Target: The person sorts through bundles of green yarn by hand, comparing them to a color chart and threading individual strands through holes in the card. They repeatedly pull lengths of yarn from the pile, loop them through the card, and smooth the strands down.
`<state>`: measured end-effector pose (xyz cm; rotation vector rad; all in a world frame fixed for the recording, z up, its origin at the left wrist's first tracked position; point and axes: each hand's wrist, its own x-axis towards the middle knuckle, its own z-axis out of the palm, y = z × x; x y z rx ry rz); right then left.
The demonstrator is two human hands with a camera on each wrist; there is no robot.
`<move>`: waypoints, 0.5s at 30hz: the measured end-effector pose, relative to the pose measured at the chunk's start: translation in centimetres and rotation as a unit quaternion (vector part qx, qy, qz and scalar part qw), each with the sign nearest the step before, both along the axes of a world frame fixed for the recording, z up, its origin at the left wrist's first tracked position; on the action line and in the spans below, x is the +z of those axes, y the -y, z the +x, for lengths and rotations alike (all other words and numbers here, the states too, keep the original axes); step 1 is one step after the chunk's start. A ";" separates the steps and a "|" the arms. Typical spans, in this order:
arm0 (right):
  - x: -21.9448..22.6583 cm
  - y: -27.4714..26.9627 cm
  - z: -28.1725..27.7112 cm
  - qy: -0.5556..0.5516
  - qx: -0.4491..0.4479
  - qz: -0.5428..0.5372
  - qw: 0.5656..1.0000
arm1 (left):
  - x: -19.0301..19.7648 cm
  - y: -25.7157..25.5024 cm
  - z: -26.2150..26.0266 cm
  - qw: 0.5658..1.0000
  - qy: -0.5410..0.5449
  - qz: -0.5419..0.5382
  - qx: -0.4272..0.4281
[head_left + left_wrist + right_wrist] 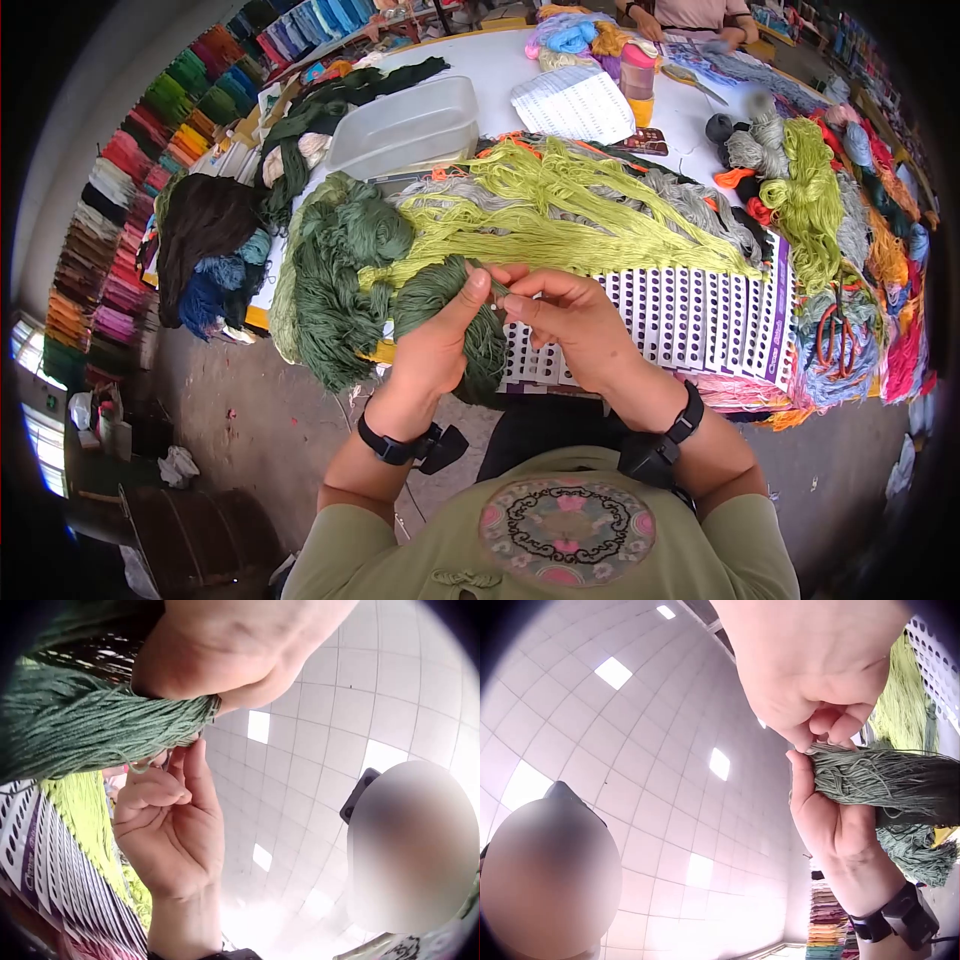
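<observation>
A dark green skein of thread is gripped near its end by my left hand, thumb on top, above the table's near edge. Close beside the thumb, my right hand pinches at the skein's end with thumb and forefinger. In the left wrist view, the bundled strands run into the left hand's grip, and the right hand's fingertips meet at their tip. From the right wrist, the left hand is seen cupping the skein from below. More dark green skeins lie piled just left of the hands.
Yellow-green skeins stretch across punched white thread cards. Behind stand a clear plastic bin, a printed sheet and a pink-topped bottle. Red-handled scissors lie on threads at right. Another person sits across the table.
</observation>
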<state>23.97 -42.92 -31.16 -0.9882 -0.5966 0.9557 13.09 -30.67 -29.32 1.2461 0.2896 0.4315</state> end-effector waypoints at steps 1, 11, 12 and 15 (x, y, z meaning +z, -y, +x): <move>-0.3 0.0 0.0 -0.007 0.003 0.001 1.000 | 0.2 0.3 0.0 1.000 -0.004 0.023 0.006; -1.0 0.1 0.9 -0.159 0.053 0.077 0.983 | -0.3 -0.3 0.1 0.998 0.019 -0.055 -0.019; -0.9 0.1 0.9 -0.158 0.052 0.077 0.983 | -0.2 -0.1 0.1 0.998 0.020 -0.055 -0.019; -0.4 -0.1 0.7 -0.130 0.035 0.034 0.990 | 0.1 0.5 0.0 0.994 0.050 -0.100 -0.018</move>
